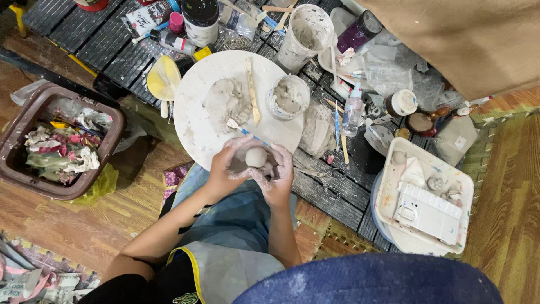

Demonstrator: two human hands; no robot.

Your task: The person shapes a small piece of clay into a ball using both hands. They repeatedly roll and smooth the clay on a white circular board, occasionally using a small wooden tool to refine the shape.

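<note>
1. I see my left hand (228, 166) and right hand (277, 171) cupped together over my lap, both smeared with grey slip, fingers curled round a clay ball (256, 157).
2. The ball is smooth, pale and nearly round; it sits between the two palms, gripped from both sides, just below the near edge of the round white board (197, 121).
3. The board is a flat disc dusted with clay. On it lies a rough, lumpy mound of grey clay (226, 101), a flat wooden modelling stick (251, 90) set lengthwise beside the mound, and a blue-handled tool (243, 130) near my fingers.
4. A small tub (288, 97) crusted with wet clay stands at the board's right edge.
5. Just right of the board a wrinkled grey lump (318, 128) rests on the black slatted mat (84, 34).
6. Further back stands a tall clay-streaked plastic cup (306, 35), and a dark-lidded jar (201, 19) splashed with white.
7. A clear spray bottle (352, 110) lies among sticks to the right.
8. Metal scissors (329, 180) lie on the mat near my right wrist.
9. Far right, a white rectangular tray (388, 191) holds a ribbed white box (428, 213) and small clay bits.
10. At left, a brown bin (22, 121) is full of crumpled paper scraps.
</note>
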